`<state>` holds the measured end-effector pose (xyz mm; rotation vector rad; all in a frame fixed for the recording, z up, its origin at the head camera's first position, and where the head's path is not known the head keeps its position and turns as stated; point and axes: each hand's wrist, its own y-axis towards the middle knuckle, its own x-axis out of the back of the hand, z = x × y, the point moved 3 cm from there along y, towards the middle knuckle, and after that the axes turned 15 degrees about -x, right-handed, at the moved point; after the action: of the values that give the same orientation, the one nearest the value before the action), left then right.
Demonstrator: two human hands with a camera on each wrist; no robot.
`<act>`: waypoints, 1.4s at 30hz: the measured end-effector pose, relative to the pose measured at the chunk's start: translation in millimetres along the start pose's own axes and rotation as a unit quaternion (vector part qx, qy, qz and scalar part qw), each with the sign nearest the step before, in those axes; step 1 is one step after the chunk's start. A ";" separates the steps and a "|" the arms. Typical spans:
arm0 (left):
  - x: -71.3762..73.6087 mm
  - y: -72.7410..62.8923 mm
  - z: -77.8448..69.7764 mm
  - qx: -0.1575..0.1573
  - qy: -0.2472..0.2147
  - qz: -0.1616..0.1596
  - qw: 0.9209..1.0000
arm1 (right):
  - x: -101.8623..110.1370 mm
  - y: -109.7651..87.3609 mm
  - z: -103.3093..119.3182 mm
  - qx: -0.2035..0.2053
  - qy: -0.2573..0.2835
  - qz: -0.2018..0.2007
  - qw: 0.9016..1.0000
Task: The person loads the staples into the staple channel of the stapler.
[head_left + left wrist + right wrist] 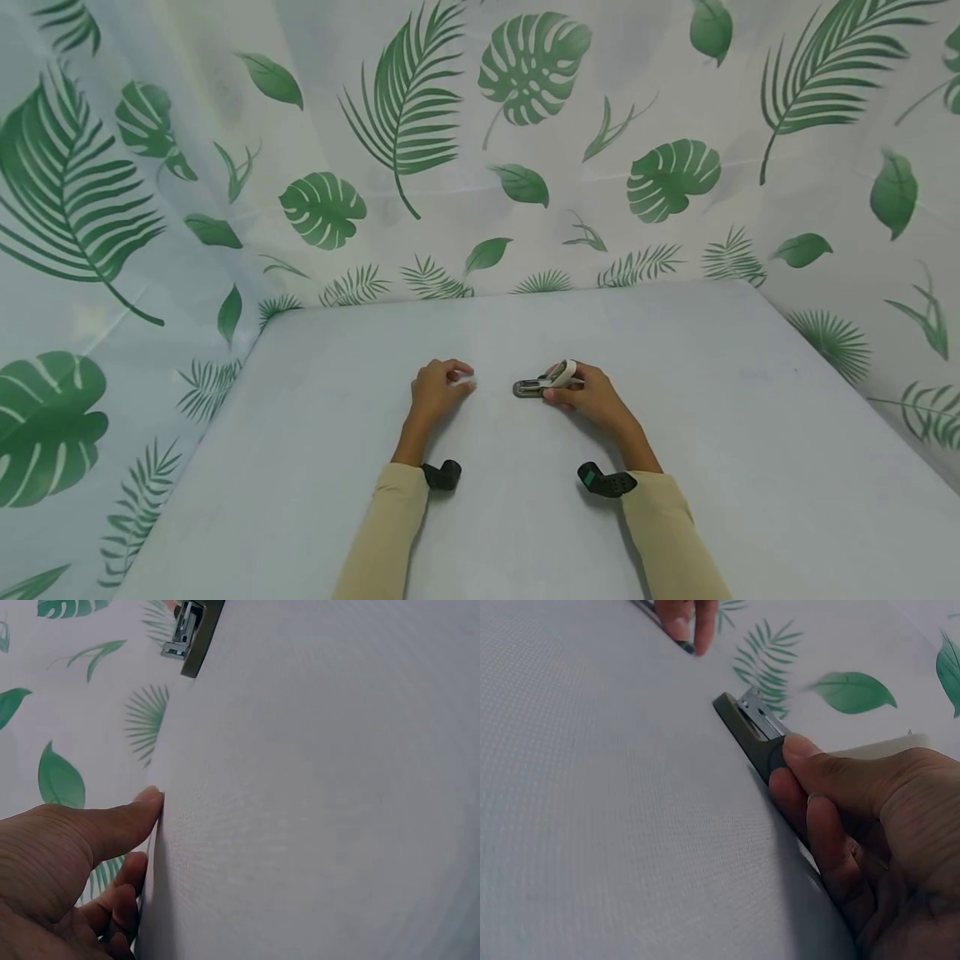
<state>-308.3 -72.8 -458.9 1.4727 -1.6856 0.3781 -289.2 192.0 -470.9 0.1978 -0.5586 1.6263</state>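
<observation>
My right hand [592, 395] grips a stapler [531, 387] just above the white tabletop. In the right wrist view the stapler [751, 742] shows a dark grey base and a silver metal channel, with its cream handle [881, 748] swung up and partly hidden by the right hand [855, 817]. Thumb and fingers pinch the base near its hinge end. Left of the stapler, my left hand [437, 390] hovers at or just over the table, thumb and index finger bent with a gap between them. Nothing held shows clearly in the left hand [82, 862].
The white table [300, 467] spreads around both hands. Behind it and at the sides hang white curtains [442, 200] printed with green leaves. A black wrist camera [442, 475] is strapped at the left cuff, another camera [606, 481] at the right.
</observation>
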 end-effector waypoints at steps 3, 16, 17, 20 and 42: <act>0.2 0.1 -1.6 0.003 0.004 0.000 1.000 | -0.1 -0.3 0.4 0.003 -0.006 0.000 1.000; -2.2 3.6 -9.4 0.011 0.013 -0.001 1.000 | 1.3 0.8 2.3 0.013 -0.011 0.007 1.000; -3.6 3.9 -11.5 0.009 0.008 0.001 1.000 | 1.4 0.5 2.6 0.014 -0.011 0.006 1.000; -9.8 4.7 -19.7 0.002 -0.017 0.014 1.000 | 1.0 -0.3 2.7 0.011 -0.011 0.003 1.000; -42.7 16.4 -71.0 -0.014 -0.051 0.049 0.997 | 0.2 -1.2 1.5 0.019 -0.025 -0.007 0.999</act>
<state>-297.7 9.5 -443.5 1.4126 -1.8413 0.3353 -288.3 191.5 -469.2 0.2715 -0.5636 1.6224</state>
